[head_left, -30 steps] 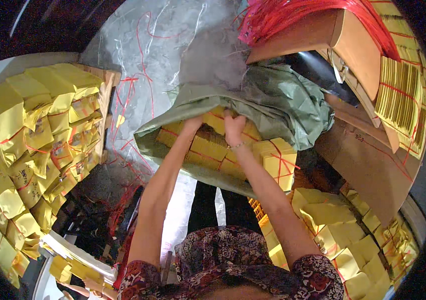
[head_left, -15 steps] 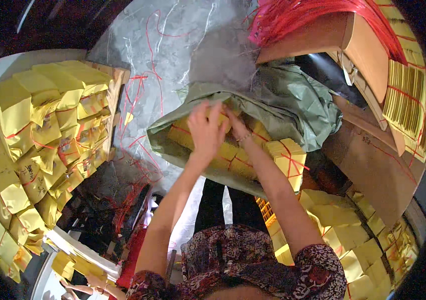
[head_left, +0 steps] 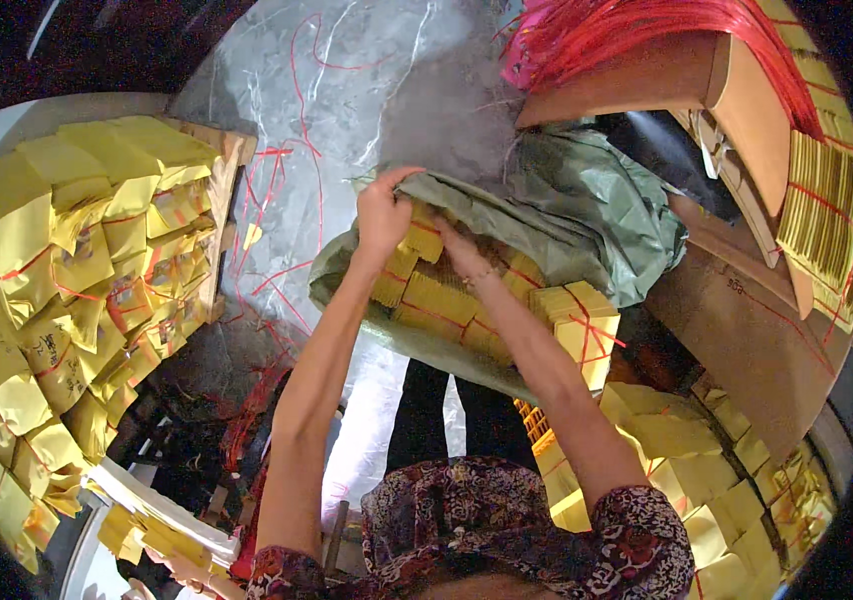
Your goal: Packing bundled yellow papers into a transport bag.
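A large green sack (head_left: 567,190) lies in front of me with its mouth spread toward me. My left hand (head_left: 385,212) is closed on the sack's far left rim, fingers wrapped over the folded edge. Inside are bundles of yellow envelopes (head_left: 432,305), tied with red string. My right hand (head_left: 465,256) reaches into the mouth against the bundles at the far side; its fingers are mostly hidden there. Another tied bundle (head_left: 579,315) rests at the sack's right edge, beside my right forearm.
Stacked yellow bundles (head_left: 67,230) rise on the left, by a wooden edge. More bundles (head_left: 687,440) are at lower right. A cardboard box (head_left: 627,80) carries red strings (head_left: 667,45). Loose red string (head_left: 319,130) lies on the grey floor (head_left: 367,80). Another person's arm (head_left: 197,575) shows at lower left.
My left hand has moved up and left from over the bundles and now grips the sack's rim, pulling it up. My right hand has shifted slightly down and left within the mouth.
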Demonstrator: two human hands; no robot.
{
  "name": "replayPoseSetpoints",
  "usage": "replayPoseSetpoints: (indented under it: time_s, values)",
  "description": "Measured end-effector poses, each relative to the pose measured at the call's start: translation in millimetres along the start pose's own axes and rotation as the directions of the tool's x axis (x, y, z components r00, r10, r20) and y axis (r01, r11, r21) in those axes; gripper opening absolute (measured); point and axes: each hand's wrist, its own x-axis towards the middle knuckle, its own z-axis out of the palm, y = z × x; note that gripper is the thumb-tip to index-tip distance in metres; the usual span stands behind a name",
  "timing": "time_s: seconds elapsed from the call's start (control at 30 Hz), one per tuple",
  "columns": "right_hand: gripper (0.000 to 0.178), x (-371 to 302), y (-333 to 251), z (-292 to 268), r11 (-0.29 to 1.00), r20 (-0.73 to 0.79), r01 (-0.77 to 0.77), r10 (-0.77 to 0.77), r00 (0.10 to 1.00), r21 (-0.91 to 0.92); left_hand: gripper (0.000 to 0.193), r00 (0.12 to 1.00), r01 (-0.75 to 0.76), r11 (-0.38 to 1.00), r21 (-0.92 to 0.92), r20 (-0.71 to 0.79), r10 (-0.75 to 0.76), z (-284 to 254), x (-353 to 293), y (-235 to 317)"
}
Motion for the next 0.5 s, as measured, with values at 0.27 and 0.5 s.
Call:
replayPoseSetpoints:
  time_s: [0.27,0.5]
  values:
    - [0.056,31,42,-39,0.886,0.225,-0.226,0.143,0.964,0.406,0.050,0.982,-0.140,0.917,0.374,-0.069,0.179,16,-31,63]
    - [0.032,-126,-57,-17,0.965,-0.247,0.226,-0.188,0.951,0.134,0.039,0.966,-0.186,0.926,0.328,-0.112,0.234,33,-161,35]
